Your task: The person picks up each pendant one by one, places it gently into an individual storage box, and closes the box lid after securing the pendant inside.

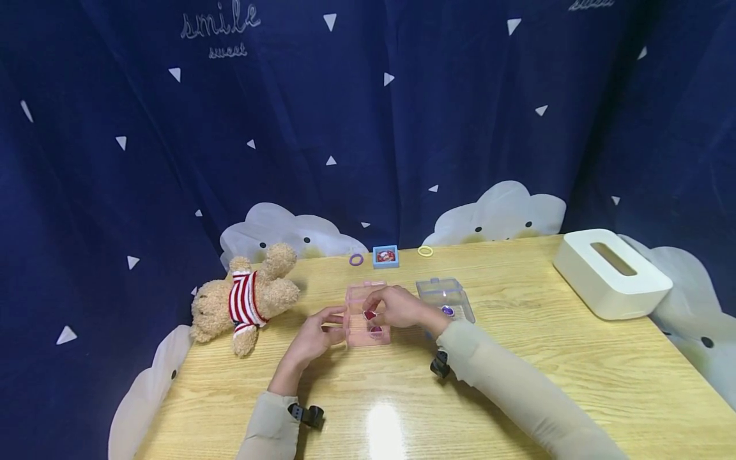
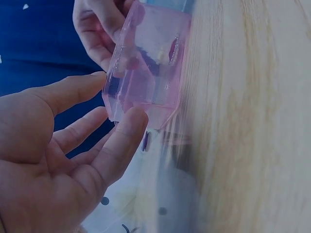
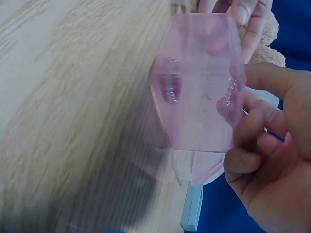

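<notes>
A see-through pink box (image 1: 368, 340) stands on the table with its lid tipped back. My right hand (image 1: 400, 308) reaches in over its right side and pinches a red gem (image 1: 370, 315) edged with silver beads. Another red gem (image 1: 376, 331) lies in the near part of the box; through the pink wall it shows in the right wrist view as a beaded gem (image 3: 171, 87). Beside the box's left end, my left hand (image 1: 313, 337) touches the wall with fairly straight fingers. The left wrist view shows its fingertips (image 2: 132, 119) against that end.
Right of the pink box stands an open clear bluish box (image 1: 439, 297) holding a purple gem (image 1: 447, 311). Behind are a purple ring (image 1: 356, 259), a small blue frame (image 1: 386, 257) and a yellow ring (image 1: 425, 251). A teddy bear (image 1: 247, 298) lies left; a white tissue box (image 1: 612, 275) stands right.
</notes>
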